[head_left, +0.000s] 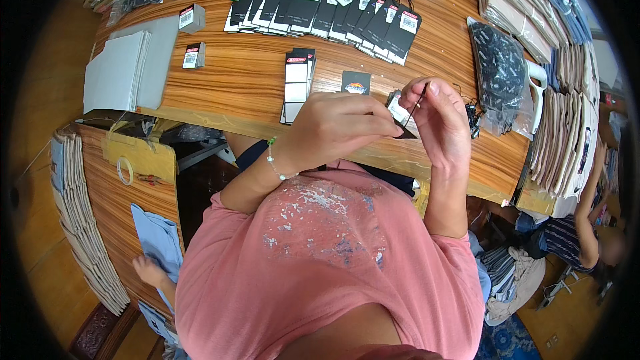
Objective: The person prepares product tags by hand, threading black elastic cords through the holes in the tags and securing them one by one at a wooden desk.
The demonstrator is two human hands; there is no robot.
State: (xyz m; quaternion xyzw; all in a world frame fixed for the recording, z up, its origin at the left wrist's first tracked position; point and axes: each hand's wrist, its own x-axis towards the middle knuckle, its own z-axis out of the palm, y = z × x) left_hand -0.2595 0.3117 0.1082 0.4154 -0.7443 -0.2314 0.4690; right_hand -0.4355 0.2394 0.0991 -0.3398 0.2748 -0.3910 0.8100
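My left hand (347,127) pinches a black hang tag (408,133) just above the table's front edge. From the tag a thin black cord (417,108) runs up to my right hand (440,117), whose thumb and fingertips are closed on it. White tags (395,103) lie partly hidden behind the hands. Left of them are a small dark card with a coloured emblem (356,83) and a pile of black-and-white tags (297,83). Loose black cords (474,119) lie beside my right wrist. Farther back, overlapping black tags with cords (320,10) form a row.
A clear bag of black cords (499,70) sits at the right, near tall stacks of folded garments (563,127). Small label stacks (194,55) and white sheets (115,73) lie at the left. Another person's hand (152,271) touches blue cloth (159,240) at lower left; someone else (573,240) is at far right.
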